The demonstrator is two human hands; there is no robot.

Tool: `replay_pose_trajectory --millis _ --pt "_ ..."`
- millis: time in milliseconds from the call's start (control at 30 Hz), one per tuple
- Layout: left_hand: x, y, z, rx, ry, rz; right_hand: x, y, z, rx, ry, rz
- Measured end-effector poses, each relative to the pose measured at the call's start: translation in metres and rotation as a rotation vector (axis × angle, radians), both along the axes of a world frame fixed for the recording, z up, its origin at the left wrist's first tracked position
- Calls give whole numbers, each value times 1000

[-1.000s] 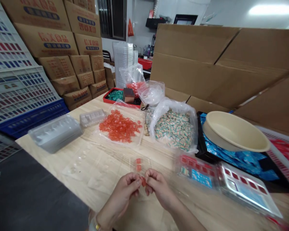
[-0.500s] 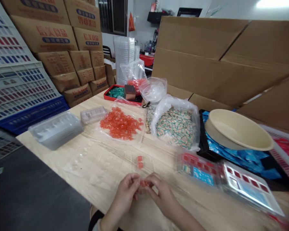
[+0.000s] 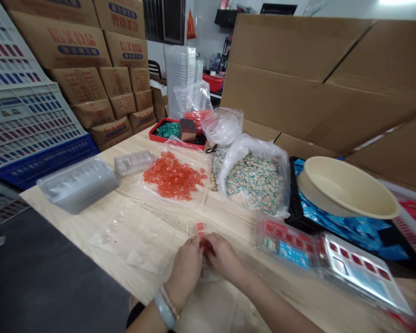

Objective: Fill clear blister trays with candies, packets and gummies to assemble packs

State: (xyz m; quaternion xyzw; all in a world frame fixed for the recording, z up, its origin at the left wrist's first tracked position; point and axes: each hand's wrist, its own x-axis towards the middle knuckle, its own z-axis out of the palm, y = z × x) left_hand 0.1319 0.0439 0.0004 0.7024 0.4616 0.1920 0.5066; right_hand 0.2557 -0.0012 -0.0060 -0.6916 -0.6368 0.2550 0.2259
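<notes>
Close together at the front of the table, my left hand point(image 3: 189, 259) and my right hand point(image 3: 225, 256) are closed over a clear plastic tray point(image 3: 213, 273). Small red translucent pieces point(image 3: 207, 246) show between the fingertips, partly hidden and blurred. Just beyond the fingers, a red cube point(image 3: 199, 226) sits in the tray with another partly covered behind the fingertips. A heap of similar red pieces point(image 3: 175, 175) lies on an open plastic bag further back.
Stacked clear trays point(image 3: 78, 185) stand at left. A bag of small patterned packets point(image 3: 254, 182) sits right of centre. At right are filled packs point(image 3: 291, 245), a silver-coloured pack point(image 3: 364, 268) and a beige basin point(image 3: 350, 185) over blue packets. Cardboard point(image 3: 280, 69) walls the back.
Both hands have moved forward, from the near end of the tray to beside its seated red cubes, carrying the red pieces. A bracelet now shows on my left wrist.
</notes>
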Motion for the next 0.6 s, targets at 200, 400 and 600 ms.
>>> replay_pose_trajectory --millis 200,400,600 --pt "4 -2 4 87 211 -72 -11 -11 0 3 -151 -81" --pt "1 48 41 323 166 -183 29 25 39 101 -272 -140" --pt "83 167 49 584 372 -150 82 182 49 77 -294 -174"
